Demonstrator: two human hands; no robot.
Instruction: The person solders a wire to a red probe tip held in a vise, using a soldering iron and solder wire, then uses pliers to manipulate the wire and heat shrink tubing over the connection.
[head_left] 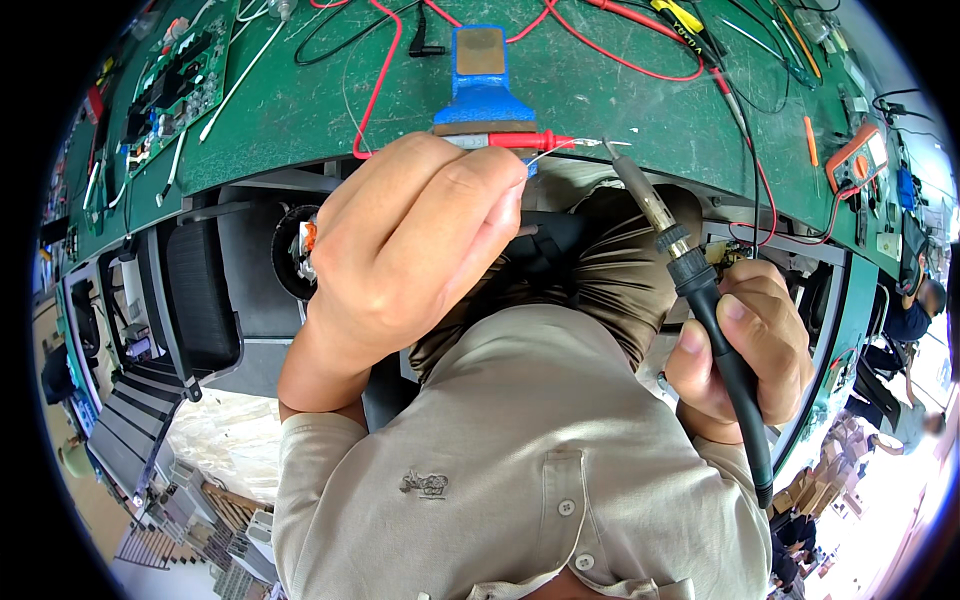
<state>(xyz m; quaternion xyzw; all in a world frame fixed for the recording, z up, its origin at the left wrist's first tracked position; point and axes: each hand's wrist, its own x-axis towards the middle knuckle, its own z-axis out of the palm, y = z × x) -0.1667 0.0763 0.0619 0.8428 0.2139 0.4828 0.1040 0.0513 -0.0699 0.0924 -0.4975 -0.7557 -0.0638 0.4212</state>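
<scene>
My left hand (410, 230) is closed in a pinch on a thin solder wire (547, 154). The wire's free end reaches the front of a red test probe (525, 141), which lies crosswise at the jaws of a blue bench vise (485, 104). A bare metal tip sticks out from the probe's right end. My right hand (748, 350) grips the black handle of a soldering iron (712, 315). The iron points up and left, its dark tip at or very near the probe's metal end; contact is hard to tell. My left fingers partly hide the probe's grey end.
The green workbench (330, 110) carries red and black leads. Circuit boards (180, 85) lie at the left, with a white cable (243, 82) beside them. An orange multimeter (857, 160) and an orange-handled tool (810, 141) lie at the right. A bin (295, 252) stands below the bench edge.
</scene>
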